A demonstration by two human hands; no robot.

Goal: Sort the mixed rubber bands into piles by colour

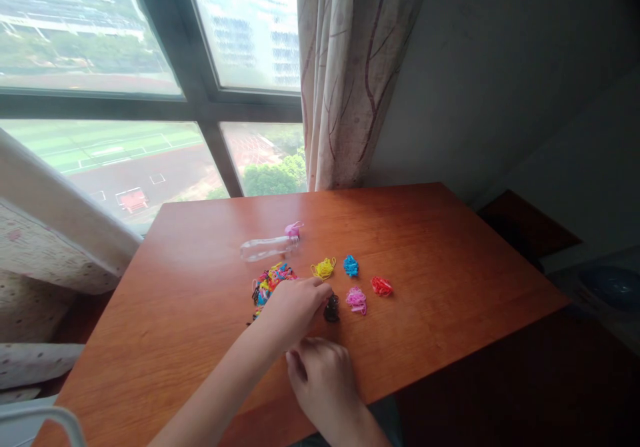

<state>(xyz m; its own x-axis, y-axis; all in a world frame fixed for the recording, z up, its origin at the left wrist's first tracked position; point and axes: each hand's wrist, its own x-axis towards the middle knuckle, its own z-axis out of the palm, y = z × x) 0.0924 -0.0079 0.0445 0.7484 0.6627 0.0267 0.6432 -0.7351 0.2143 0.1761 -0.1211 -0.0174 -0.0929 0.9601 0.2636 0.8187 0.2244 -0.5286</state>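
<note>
My left hand [299,303] reaches over the table, its fingers drawn together just above a small black pile [332,309] of what look like elastic bands. Whatever may be between those fingertips is too small to name. Below it, my right hand [326,371] is closed with its fingers curled, and what it may hold is hidden. Partly behind my left hand lies a mixed multicoloured heap [270,282] of bands. Sorted by colour around the black pile are a yellow pile [324,268], a blue pile [351,265], a pink pile [357,300] and a red pile [382,286].
A clear plastic bottle [265,249] lies on its side behind the heap, a pink item [293,229] at its right end. All of this rests on a brown wooden table [450,260]. A window [200,107] and a curtain [335,80] border the far edge.
</note>
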